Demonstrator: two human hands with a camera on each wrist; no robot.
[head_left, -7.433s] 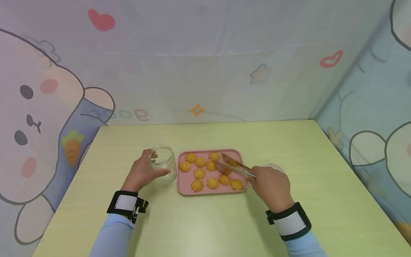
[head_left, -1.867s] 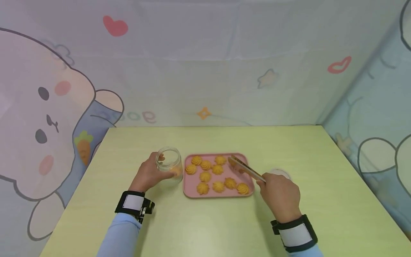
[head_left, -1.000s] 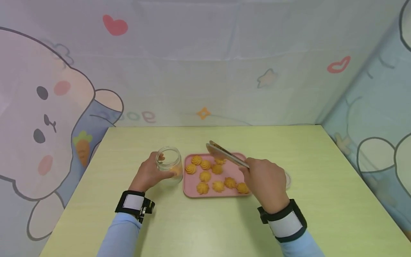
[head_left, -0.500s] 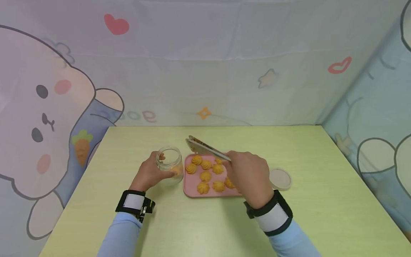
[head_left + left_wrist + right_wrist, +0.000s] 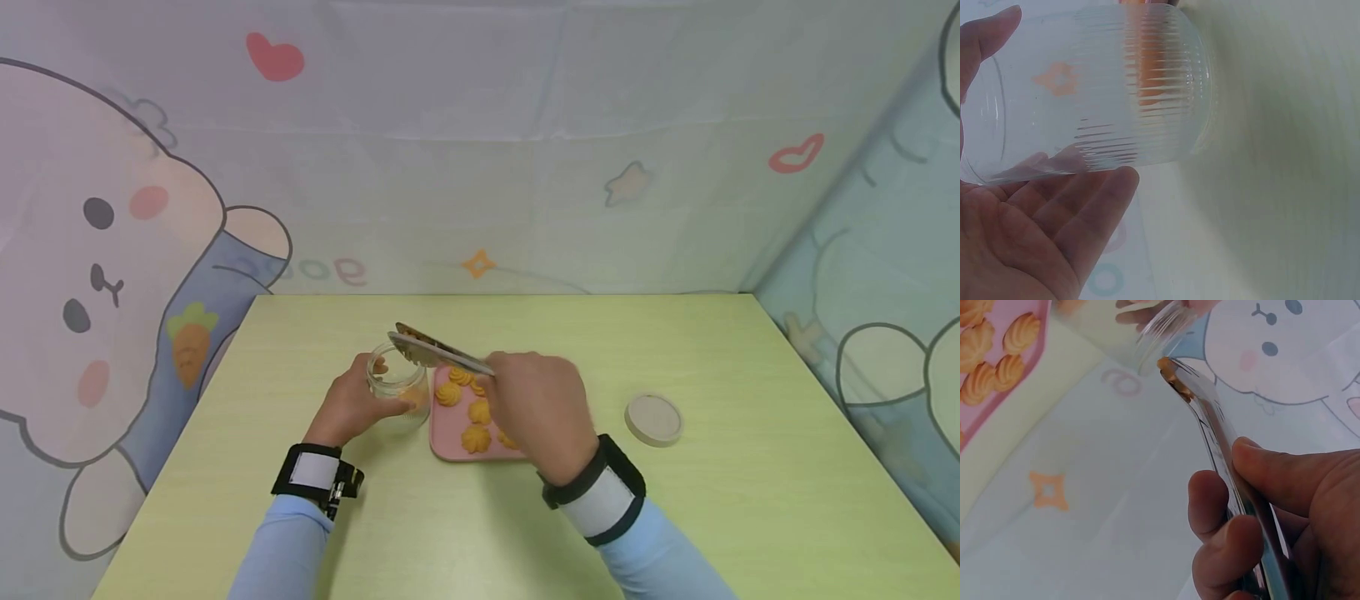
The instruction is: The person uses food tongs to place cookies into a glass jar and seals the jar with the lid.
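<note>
My left hand (image 5: 348,404) holds a clear glass jar (image 5: 392,389) upright on the table, thumb on one side and fingers on the other. An orange-yellow patch, seemingly a cookie (image 5: 1150,69), shows low in the jar. My right hand (image 5: 536,408) grips metal tongs (image 5: 450,357), whose tips are over the jar's mouth. In the right wrist view, a golden piped cookie (image 5: 1179,384) is pinched between the tongs' tips. Several swirl-shaped cookies (image 5: 476,438) lie on a pink tray (image 5: 446,450) right of the jar; my right hand hides part of it.
A round whitish lid (image 5: 654,419) lies on the pale yellow table (image 5: 720,483), right of the tray. Behind the table hangs a cloth backdrop (image 5: 480,183) with cartoon prints.
The tongs went from the tray's upper right leftward to the jar's mouth, taking up a cookie. Orange now shows in the jar, which looked empty 7.4 seconds ago. My left hand keeps its hold.
</note>
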